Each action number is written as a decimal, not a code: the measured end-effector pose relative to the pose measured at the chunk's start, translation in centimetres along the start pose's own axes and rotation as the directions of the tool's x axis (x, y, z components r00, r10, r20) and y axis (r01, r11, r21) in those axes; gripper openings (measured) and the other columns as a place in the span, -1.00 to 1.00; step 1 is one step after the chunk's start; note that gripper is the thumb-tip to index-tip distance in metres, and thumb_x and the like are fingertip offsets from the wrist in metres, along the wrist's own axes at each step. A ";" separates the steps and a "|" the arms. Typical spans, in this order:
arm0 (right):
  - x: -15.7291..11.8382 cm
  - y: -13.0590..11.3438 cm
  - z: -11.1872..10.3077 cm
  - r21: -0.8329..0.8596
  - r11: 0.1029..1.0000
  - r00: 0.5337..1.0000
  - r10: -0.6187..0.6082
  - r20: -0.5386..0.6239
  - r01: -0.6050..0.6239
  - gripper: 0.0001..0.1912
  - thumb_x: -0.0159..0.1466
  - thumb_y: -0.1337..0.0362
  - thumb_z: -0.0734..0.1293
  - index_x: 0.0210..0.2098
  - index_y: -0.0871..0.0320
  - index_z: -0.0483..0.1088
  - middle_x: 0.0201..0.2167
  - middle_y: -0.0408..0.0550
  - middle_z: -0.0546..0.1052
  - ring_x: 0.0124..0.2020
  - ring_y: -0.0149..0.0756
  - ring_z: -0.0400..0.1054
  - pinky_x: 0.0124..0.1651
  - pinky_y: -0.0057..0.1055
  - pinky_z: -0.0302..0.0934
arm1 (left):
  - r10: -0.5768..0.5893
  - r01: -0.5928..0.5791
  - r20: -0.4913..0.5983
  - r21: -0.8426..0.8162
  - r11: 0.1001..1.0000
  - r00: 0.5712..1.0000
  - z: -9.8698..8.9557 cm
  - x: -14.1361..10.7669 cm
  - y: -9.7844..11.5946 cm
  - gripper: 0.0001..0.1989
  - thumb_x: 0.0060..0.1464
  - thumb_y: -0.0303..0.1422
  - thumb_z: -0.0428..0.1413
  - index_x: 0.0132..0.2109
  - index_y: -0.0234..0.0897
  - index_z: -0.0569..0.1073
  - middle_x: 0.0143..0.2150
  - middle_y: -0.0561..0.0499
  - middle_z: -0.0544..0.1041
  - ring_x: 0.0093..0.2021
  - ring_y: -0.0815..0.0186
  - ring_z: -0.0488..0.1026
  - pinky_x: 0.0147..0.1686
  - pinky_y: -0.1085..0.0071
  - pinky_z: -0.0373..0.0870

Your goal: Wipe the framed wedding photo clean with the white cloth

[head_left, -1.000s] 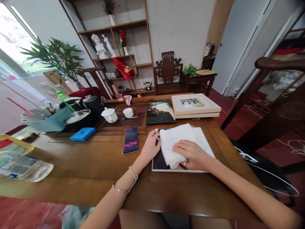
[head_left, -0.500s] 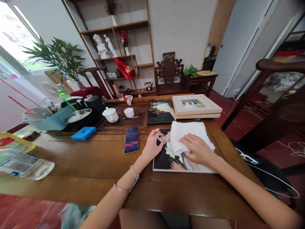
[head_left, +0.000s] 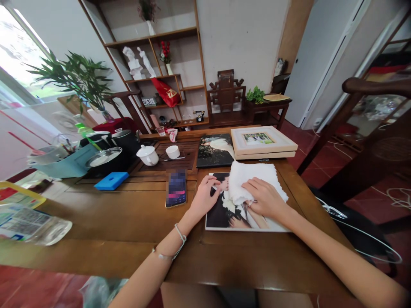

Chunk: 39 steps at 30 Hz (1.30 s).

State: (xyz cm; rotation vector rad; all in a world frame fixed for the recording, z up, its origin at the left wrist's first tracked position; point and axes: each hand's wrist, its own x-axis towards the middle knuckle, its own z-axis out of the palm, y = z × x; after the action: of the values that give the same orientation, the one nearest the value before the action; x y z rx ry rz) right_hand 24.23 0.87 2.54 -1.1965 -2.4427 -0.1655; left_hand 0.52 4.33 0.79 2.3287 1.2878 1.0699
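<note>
A photo album [head_left: 221,218] with a portrait picture on its cover lies flat near the table's front right. Over its upper right part spreads a white cloth [head_left: 253,171]. My right hand [head_left: 265,196] presses on the cloth, its fingers curled over the near edge. At the album's left side, my left hand [head_left: 205,194] steadies the cover with thumb and fingers apart, holding nothing. Left of that hand is a phone [head_left: 176,194] with its screen lit.
Behind the album are a dark photo panel [head_left: 208,158] and a pale framed box [head_left: 265,149]. A tea tray [head_left: 189,154] carries a lidded white cup [head_left: 148,155] and a small bowl [head_left: 172,152]. A blue box [head_left: 111,181] and plastic bottle [head_left: 41,226] stand left.
The cloth and my right hand have shifted slightly up the cover, showing more of the picture below. My left hand stays at the album's left side.
</note>
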 end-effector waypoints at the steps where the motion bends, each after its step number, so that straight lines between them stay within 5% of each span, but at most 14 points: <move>1: 0.0 0.1 0.0 -0.014 1.000 1.000 0.009 -0.002 -0.009 -0.79 0.18 0.34 0.27 -0.18 0.22 0.37 -0.27 0.08 0.45 -0.20 -0.09 0.24 -0.17 -0.22 0.15 | 0.006 -0.006 -0.001 0.000 1.000 1.000 0.0 0.0 0.1 -0.89 0.12 -0.49 0.11 -0.18 -0.29 0.47 -0.08 -0.12 0.43 0.03 0.17 0.41 0.06 0.17 0.37; 39: -0.2 -0.1 0.1 -0.083 0.995 0.998 -0.058 0.029 0.061 -0.72 0.12 0.42 0.25 -0.14 0.23 0.33 -0.21 0.13 0.41 -0.17 -0.03 0.18 -0.16 -0.20 0.12 | 0.037 -0.037 0.008 0.030 0.999 0.999 -0.1 -0.1 0.3 -0.86 0.10 -0.53 0.10 -0.19 -0.27 0.47 -0.10 -0.11 0.46 0.02 0.15 0.39 0.06 0.12 0.34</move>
State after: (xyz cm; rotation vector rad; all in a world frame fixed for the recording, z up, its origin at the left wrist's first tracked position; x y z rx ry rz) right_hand 24.24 0.73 2.33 -1.1681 -2.5188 -0.2729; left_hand 0.63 4.01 0.95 2.3848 1.2717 1.0596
